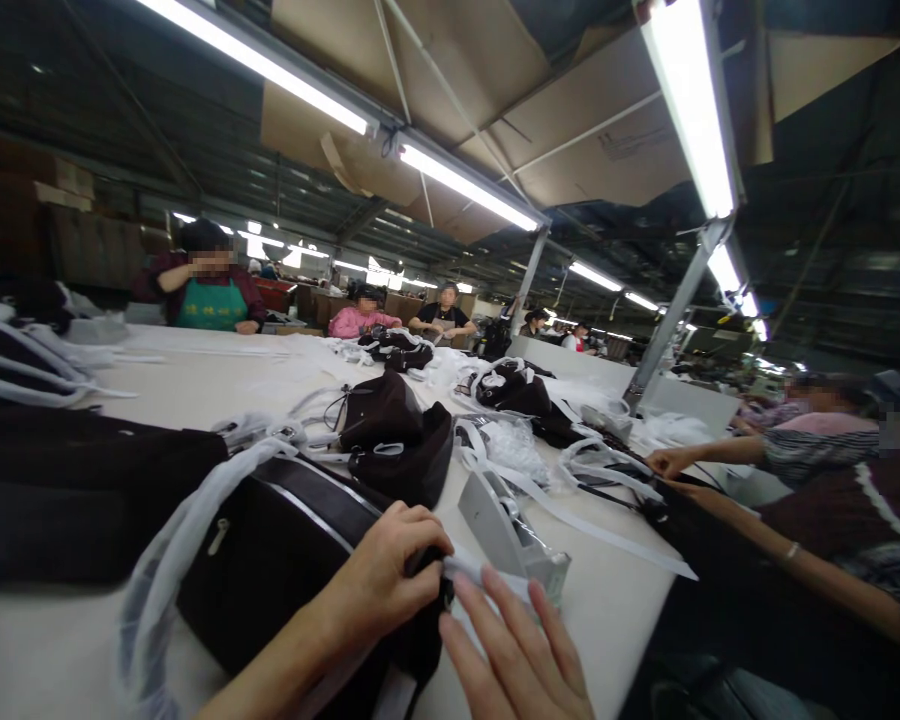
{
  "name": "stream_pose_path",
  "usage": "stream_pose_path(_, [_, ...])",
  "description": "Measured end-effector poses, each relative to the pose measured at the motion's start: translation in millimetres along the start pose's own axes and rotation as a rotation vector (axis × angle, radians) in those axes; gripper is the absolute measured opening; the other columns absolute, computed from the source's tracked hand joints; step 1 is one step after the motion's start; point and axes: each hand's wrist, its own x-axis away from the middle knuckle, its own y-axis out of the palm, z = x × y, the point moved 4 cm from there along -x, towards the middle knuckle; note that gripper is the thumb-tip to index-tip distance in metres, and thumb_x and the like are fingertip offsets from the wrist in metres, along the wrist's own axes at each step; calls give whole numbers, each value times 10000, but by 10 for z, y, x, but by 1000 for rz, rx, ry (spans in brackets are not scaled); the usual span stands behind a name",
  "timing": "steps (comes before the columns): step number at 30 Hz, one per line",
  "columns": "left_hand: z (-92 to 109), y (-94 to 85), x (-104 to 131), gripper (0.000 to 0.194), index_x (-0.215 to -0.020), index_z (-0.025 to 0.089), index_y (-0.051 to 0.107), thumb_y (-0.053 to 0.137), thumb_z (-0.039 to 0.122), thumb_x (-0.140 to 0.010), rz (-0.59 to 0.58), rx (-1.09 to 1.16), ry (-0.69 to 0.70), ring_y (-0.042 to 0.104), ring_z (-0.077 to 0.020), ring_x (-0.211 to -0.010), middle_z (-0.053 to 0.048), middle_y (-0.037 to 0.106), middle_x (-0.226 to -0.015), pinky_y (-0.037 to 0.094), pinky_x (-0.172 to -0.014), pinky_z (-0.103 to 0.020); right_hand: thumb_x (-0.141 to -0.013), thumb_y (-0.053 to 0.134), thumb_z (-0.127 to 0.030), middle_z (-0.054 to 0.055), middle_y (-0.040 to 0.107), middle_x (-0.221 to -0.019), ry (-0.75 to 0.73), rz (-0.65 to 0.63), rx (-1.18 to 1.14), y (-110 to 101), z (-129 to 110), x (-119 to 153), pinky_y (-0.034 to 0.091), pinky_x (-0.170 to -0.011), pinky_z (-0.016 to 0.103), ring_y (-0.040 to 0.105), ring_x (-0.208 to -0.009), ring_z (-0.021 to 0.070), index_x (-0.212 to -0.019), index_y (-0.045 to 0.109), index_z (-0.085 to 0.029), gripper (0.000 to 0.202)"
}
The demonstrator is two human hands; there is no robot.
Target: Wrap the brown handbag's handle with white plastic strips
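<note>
A black bag (270, 560) lies on the white table in front of me, with a handle (154, 590) wrapped in white material looping at its left. My left hand (390, 570) is closed at the bag's right end, its fingers curled around a part too hidden to name. Close beside it, my right hand (514, 650) has its fingers stretched out against a white strip (495, 578) at the same end. A grey-white holder (510, 530) with clear material stands just beyond my hands.
More black bags (397, 430) and white wrapping strips (592, 515) lie across the table (217, 375). A person's hands (675, 465) work with black material at the right edge. Other people sit at the far side. A metal post (667, 315) rises at the right.
</note>
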Motion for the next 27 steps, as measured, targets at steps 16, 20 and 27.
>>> stream_pose_path(16, [-87,85,-72,141,-757,189,644,554,82,-742,-26,-7,-113,548,-186,-865,-7,644,-845,390,-796,-298,-886,597,-98,-38,780,-1075,-127,-264,-33,205,425,-317,-19,-1230,567,705,-1087,238,-954,675,-291,219])
stream_pose_path(20, [-62,67,-16,170,-788,192,652,541,73,-738,-17,47,-69,558,-181,-879,-8,663,-874,389,-828,-304,-871,610,-141,-50,744,-855,68,-323,-101,281,406,-366,24,-1234,510,716,-879,193,-838,622,-271,135])
stream_pose_path(27, [-54,14,40,219,-849,202,676,546,62,-743,-53,70,-48,545,-195,-915,-16,672,-938,407,-842,-310,-876,607,-225,-38,684,-743,343,-363,-233,344,431,-337,187,-1174,594,662,-726,189,-758,603,-262,124])
